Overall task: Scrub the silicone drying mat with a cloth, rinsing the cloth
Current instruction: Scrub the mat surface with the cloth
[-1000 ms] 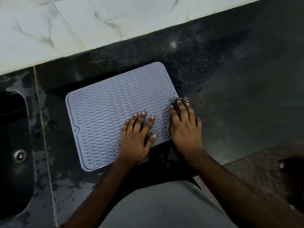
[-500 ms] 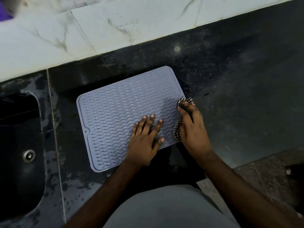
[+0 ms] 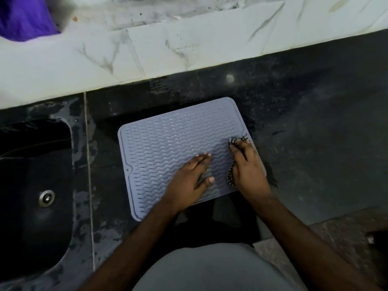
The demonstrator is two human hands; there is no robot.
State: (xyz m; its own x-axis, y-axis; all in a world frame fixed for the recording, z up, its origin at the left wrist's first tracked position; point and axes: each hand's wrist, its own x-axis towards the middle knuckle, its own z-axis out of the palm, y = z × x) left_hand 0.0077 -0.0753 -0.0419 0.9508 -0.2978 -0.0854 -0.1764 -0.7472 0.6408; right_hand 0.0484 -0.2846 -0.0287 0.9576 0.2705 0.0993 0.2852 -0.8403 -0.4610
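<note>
A grey-lilac silicone drying mat (image 3: 168, 148) with a wavy ribbed surface lies flat on the dark stone counter (image 3: 310, 131). My left hand (image 3: 189, 181) rests flat on the mat's near right part, fingers together and holding nothing. My right hand (image 3: 248, 169) presses a black-and-white checked cloth (image 3: 236, 141) onto the mat's right edge. Only the cloth's ends show, past my fingertips and under my thumb side; the hand hides the remainder.
A dark sink (image 3: 35, 185) with a metal drain (image 3: 46, 198) lies to the left of the mat. White marble tiles (image 3: 168, 45) run behind the counter, with a purple object (image 3: 23, 15) at the top left. The counter's front edge is near my body.
The camera has tilted up, so everything sits lower and further right in the frame. My left fingers have drawn together on the mat. My right hand stays on the cloth at the mat's right edge.
</note>
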